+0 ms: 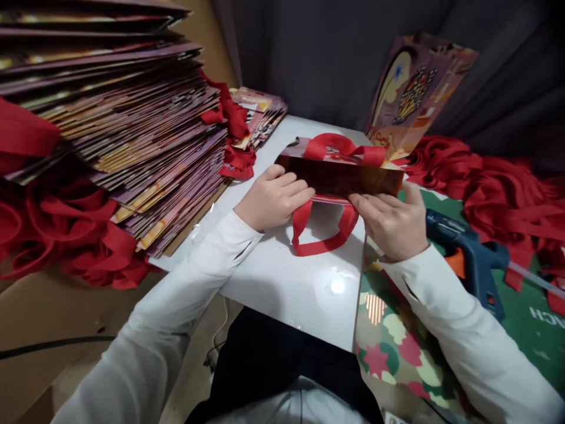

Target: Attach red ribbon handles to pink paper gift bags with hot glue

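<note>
A paper gift bag (342, 176) lies in front of me on the white table with its dark mouth partly open. One red ribbon handle (324, 246) hangs from its near edge toward me; another red ribbon handle (335, 144) curves along the far edge. My left hand (277, 199) is closed on the bag's near left edge, fingers over the rim. On the near right edge, my right hand (392, 222) grips the bag, its thumb at the right corner. What the fingertips press inside the bag is partly hidden.
A tall stack of folded bags (154, 112) with red ribbons rises at left. Beyond the table's right side are a blue glue gun (479, 256), a heap of red ribbon (494, 182) and an upright butterfly bag (415, 94). A patterned sheet (397, 335) lies at right front.
</note>
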`<state>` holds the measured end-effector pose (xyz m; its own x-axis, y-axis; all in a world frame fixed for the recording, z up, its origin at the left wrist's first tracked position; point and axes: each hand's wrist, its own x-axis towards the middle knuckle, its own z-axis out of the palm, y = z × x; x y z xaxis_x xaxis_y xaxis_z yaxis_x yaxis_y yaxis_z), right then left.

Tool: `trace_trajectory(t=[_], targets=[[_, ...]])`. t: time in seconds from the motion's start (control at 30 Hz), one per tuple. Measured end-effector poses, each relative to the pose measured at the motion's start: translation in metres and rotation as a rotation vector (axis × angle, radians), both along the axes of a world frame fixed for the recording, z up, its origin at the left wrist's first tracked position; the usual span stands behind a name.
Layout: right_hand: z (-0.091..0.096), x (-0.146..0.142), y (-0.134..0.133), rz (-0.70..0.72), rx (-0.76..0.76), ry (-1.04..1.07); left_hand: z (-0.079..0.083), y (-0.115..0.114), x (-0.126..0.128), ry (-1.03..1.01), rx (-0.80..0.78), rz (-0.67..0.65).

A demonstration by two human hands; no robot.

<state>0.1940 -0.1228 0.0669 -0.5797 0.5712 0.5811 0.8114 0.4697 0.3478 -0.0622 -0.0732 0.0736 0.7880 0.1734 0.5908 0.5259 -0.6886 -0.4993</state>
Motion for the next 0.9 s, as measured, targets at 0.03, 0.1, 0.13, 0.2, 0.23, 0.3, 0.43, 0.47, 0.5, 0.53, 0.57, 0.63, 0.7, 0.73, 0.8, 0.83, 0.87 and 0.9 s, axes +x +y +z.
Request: trace_trajectory(t=[0.03, 0.1, 0.13, 0.2, 0.23, 0.3, 0.43, 0.47, 0.5, 0.53, 0.57, 0.63, 0.7, 0.73, 0.8, 0.83, 0.87, 0.9], targets=[[-0.002, 0.001, 0.000, 0.002, 0.028, 0.006, 0.000, 0.000, 0.000, -0.011, -0.009, -0.012], [-0.004, 0.002, 0.000, 0.003, 0.052, 0.034, 0.001, -0.001, 0.001, -0.026, -0.024, -0.019], [-0.005, 0.002, 0.000, 0.001, 0.051, 0.055, 0.001, -0.002, 0.001, -0.035, -0.025, -0.016], [-0.005, 0.002, 0.000, 0.002, 0.041, 0.088, 0.003, -0.004, 0.001, -0.054, -0.020, -0.013], [-0.004, 0.002, 0.000, 0.011, 0.038, 0.097, 0.004, -0.004, 0.000, -0.059, -0.018, -0.017], [-0.001, 0.002, 0.000, 0.044, 0.041, 0.093, 0.007, -0.006, -0.001, -0.055, -0.021, -0.034], [0.007, 0.005, 0.002, 0.071, 0.074, 0.025, 0.012, -0.006, -0.003, -0.054, -0.064, -0.051], [0.009, 0.006, 0.003, 0.069, 0.079, 0.000, 0.013, -0.005, -0.004, -0.057, -0.080, -0.054], [0.010, 0.007, 0.004, 0.066, 0.081, -0.021, 0.013, -0.005, -0.005, -0.057, -0.096, -0.057], [0.010, 0.009, 0.005, 0.063, 0.081, -0.039, 0.014, -0.004, -0.006, -0.053, -0.107, -0.060], [0.010, 0.011, 0.007, 0.059, 0.077, -0.051, 0.013, -0.003, -0.007, -0.048, -0.109, -0.059], [0.009, 0.015, 0.010, 0.053, 0.054, -0.060, 0.013, -0.002, -0.008, -0.041, -0.093, -0.049], [0.006, 0.018, 0.013, 0.065, 0.019, -0.047, 0.012, -0.002, -0.009, -0.047, -0.068, -0.034], [0.004, 0.019, 0.014, 0.073, 0.006, -0.027, 0.011, -0.002, -0.009, -0.054, -0.058, -0.028], [0.001, 0.020, 0.016, 0.077, 0.004, 0.032, 0.011, -0.004, -0.008, -0.068, -0.045, -0.027], [-0.001, 0.020, 0.016, 0.072, 0.010, 0.064, 0.011, -0.005, -0.008, -0.072, -0.040, -0.033], [-0.001, 0.020, 0.016, 0.061, 0.016, 0.092, 0.011, -0.007, -0.008, -0.076, -0.033, -0.042], [-0.002, 0.020, 0.015, 0.046, 0.021, 0.115, 0.012, -0.008, -0.008, -0.081, -0.024, -0.053]])
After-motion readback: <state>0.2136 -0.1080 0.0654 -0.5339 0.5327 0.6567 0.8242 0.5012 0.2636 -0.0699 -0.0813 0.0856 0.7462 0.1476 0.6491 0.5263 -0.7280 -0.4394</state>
